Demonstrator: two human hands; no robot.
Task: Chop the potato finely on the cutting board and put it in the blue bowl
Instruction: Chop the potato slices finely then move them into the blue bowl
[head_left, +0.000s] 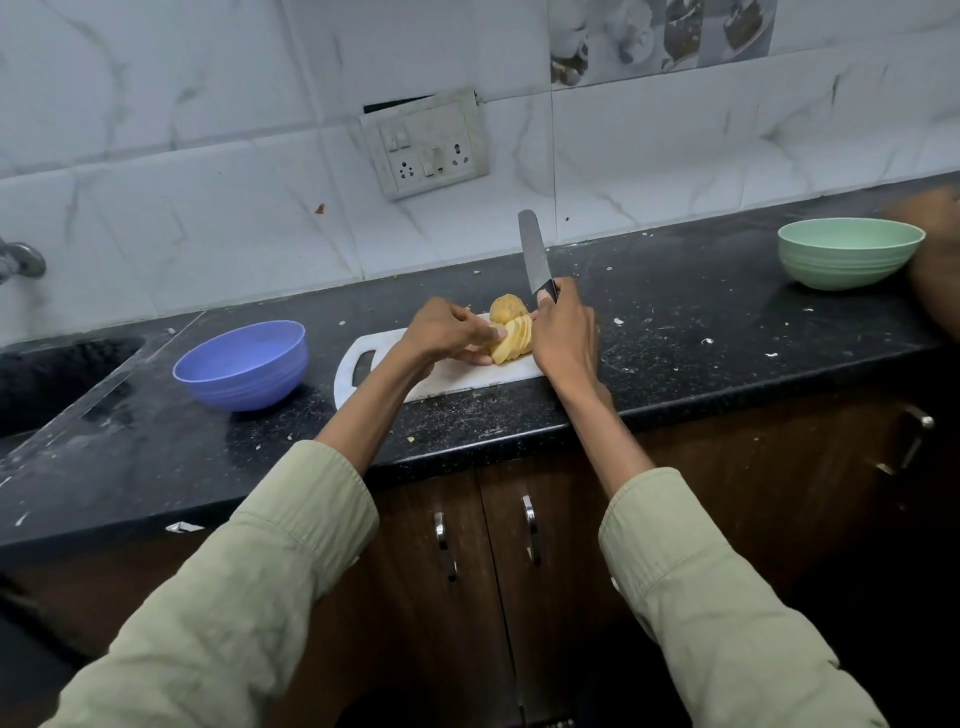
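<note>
A white cutting board (447, 382) lies on the black counter. On it sits a row of several yellow potato slices (514, 340), and behind them an uncut potato half (506, 307) with its skin on. My left hand (447, 332) holds the slices from the left, fingers curled around them. To their right, my right hand (563, 335) grips the black handle of a knife (532, 254), whose blade points up and away, off the board. The blue bowl (241, 364) stands left of the board and looks empty.
A green bowl (849, 252) stands at the far right of the counter (701, 332), with a dark blurred shape beside it at the frame edge. A sink (47, 379) lies at the left under a tap (21, 260). A switch socket (426, 148) is on the tiled wall. Cabinet doors are below.
</note>
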